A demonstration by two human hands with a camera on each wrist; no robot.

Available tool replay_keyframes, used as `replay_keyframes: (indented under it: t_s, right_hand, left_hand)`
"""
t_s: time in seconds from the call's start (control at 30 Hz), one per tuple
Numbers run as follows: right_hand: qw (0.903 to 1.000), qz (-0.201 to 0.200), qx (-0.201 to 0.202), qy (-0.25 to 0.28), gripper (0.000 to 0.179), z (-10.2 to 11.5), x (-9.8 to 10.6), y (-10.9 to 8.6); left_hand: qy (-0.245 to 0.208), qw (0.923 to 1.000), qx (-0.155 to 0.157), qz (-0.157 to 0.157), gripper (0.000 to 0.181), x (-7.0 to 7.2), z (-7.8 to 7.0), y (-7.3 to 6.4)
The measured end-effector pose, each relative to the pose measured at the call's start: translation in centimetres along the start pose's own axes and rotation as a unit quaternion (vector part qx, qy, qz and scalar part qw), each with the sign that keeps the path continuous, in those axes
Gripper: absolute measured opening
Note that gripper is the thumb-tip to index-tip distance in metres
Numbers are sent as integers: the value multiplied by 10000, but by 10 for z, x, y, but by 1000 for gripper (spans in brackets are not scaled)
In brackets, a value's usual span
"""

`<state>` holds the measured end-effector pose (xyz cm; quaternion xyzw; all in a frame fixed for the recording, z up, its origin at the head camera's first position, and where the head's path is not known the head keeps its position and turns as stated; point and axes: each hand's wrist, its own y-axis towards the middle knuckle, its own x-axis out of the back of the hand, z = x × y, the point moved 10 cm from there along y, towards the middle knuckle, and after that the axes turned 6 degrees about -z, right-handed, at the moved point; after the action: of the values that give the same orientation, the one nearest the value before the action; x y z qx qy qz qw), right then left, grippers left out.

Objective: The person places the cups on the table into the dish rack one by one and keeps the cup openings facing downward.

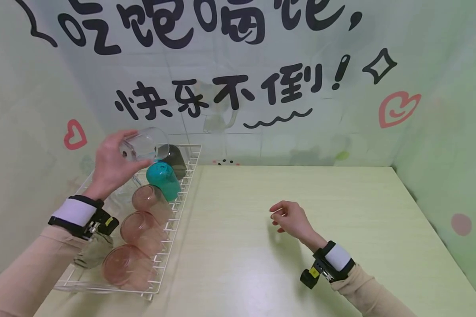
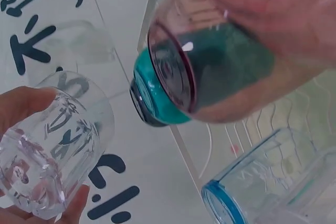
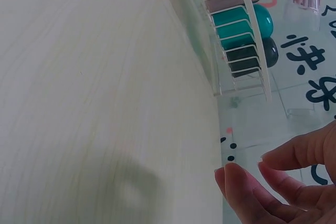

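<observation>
My left hand (image 1: 113,160) grips a clear glass (image 1: 148,143) between thumb and fingers, holding it tilted on its side over the far end of a white wire rack (image 1: 200,150). In the left wrist view the clear glass (image 2: 68,135) looks empty. Close below it in the rack are a teal cup (image 1: 164,180) and a dark grey cup (image 1: 176,163). My right hand (image 1: 293,220) hovers above the table with its fingers loosely bent and nothing in them; the right wrist view shows a gap between thumb and fingertips.
Several pinkish glasses (image 1: 143,229) lie along the rack's right side. A greyish clear glass (image 1: 95,253) sits at its near left, partly behind my left wrist. A blue-edged clear glass (image 2: 226,203) shows in the left wrist view. The pale table (image 1: 238,264) meets a printed backdrop (image 1: 262,145).
</observation>
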<state>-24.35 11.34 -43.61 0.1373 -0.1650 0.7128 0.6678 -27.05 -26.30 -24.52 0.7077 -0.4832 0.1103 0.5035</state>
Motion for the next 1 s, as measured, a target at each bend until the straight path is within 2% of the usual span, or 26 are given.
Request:
replay_keyframes:
  t_s: [0.17,0.33,0.47,0.57,0.8,1.0]
  right_hand:
    - [10000,7,-30,17,14,-2,-1,-1]
    - [10000,7,-40,26,14,-3,-1,-1]
    - [10000,-1,-38,24,13,-4,-1,-1]
    - [10000,-16,-62,35,13,-4,-1,-1]
    - [10000,9,-90,17,13,-5,-3,-2]
    - [10000,-27,-58,-10,13,-5,-1,-3]
  left_hand:
    - [251,9993,256,-118,67,2,16,11]
    - [542,9964,649,-40,69,1,37,21]
    - [695,9910,1140,73,71,-2,56,26]
    - [830,9868,1385,116,69,-5,66,28]
    - [1065,9773,1787,395,69,-14,88,31]
    - [1438,9663,2014,706,68,-23,100,34]
